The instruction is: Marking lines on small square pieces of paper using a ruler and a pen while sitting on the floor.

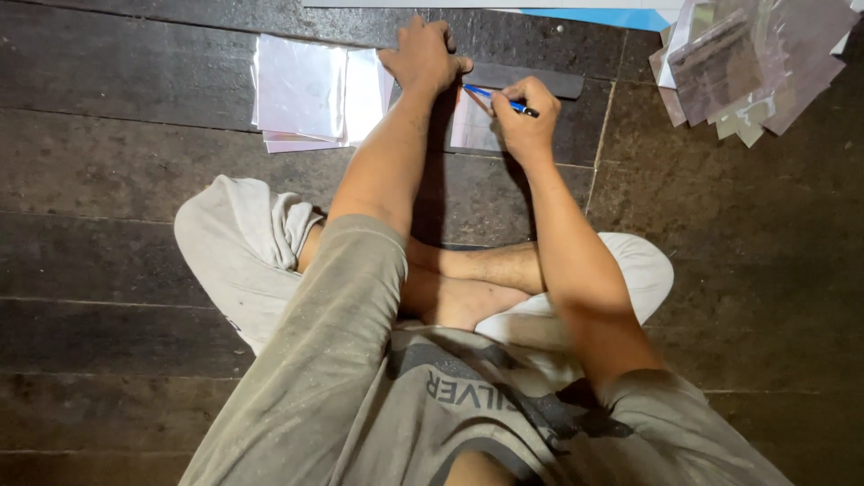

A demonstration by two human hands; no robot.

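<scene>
Pen [500, 99] in right hand [526, 117] points up-left, lying nearly level.

The scene is dim and warm-toned, lit from above and slightly ahead. The dark floor [117, 180] soaks up most of the light and shows a faint sheen along its boards. The pale sheets [301, 90] glare almost white. A shadow falls between the forearms. Focus is fairly sharp at centre; the wide lens bends lines near the edges.

One blue pen [500, 100], one dark ruler [531, 81], two heaps of sheets [315, 94] [747, 67], two hands [423, 56] [525, 121].
</scene>
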